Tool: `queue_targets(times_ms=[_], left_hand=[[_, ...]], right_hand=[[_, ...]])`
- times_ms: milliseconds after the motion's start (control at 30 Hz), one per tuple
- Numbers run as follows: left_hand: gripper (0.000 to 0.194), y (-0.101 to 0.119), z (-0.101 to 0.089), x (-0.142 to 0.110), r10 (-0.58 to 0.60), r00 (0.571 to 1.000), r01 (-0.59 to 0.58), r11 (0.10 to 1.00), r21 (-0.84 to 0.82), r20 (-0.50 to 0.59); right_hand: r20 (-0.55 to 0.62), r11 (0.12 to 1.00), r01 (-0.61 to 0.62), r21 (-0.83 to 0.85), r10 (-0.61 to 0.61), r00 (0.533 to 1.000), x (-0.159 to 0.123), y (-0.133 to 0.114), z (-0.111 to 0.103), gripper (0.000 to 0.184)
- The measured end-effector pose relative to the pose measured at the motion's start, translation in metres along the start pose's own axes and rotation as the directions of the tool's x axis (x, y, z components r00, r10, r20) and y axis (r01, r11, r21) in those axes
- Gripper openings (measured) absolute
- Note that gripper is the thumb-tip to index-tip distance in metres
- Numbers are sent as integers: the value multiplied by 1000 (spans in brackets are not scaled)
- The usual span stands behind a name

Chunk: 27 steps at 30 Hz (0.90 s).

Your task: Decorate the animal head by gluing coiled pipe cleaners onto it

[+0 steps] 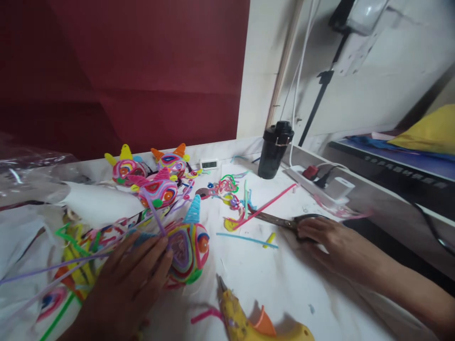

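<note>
My left hand (133, 274) is closed around the back of a round animal-like head (181, 253) covered in coiled, many-coloured pipe cleaners, with a blue horn and an orange eye. A purple pipe cleaner (155, 217) sticks up by its fingertips; the palm side is hidden. At the right, my right hand (325, 239) grips the black handles of a pair of scissors (273, 219), whose blades point left over the white table. Near the blades lie a long pink pipe cleaner (266, 205) and a blue one (247, 240). A yellow hot glue gun (238, 312) rests between my hands.
Several similar finished-looking heads (159, 187) stand at the back left. Loose scraps (227, 187) lie mid-table. Behind are a small digital display (209, 164), a black bottle (275, 151) and a power strip (320, 187) with plugs. Clear plastic (31, 166) lies far left.
</note>
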<state>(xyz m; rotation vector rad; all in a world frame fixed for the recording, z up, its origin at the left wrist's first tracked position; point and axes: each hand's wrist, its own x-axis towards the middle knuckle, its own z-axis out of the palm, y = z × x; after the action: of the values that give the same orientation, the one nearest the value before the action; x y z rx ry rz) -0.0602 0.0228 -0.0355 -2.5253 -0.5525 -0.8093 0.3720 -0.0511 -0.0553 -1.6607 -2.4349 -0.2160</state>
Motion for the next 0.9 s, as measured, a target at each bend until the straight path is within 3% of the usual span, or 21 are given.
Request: queue_targets(times_ms=[200, 333, 467, 733, 900], left_hand=[[29, -2, 10, -9, -26, 997, 23, 999, -40, -71], [30, -1, 10, -11, -32, 996, 29, 999, -41, -78], [29, -1, 9, -8, -27, 996, 26, 1000, -13, -83], [29, -1, 8, -2, -20, 995, 21, 1000, 10, -95], [32, -1, 10, -8, -38, 998, 36, 999, -32, -57]], right_hand=[[35, 994, -104, 20, 103, 994, -46, 14, 7, 25], [19, 982, -139, 127, 138, 990, -43, 22, 1, 32], [-54, 990, -110, 86, 115, 992, -31, 35, 2, 32], [14, 975, -196, 106, 195, 981, -28, 35, 5, 33], [64, 966, -239, 99, 233, 970, -45, 44, -20, 58]])
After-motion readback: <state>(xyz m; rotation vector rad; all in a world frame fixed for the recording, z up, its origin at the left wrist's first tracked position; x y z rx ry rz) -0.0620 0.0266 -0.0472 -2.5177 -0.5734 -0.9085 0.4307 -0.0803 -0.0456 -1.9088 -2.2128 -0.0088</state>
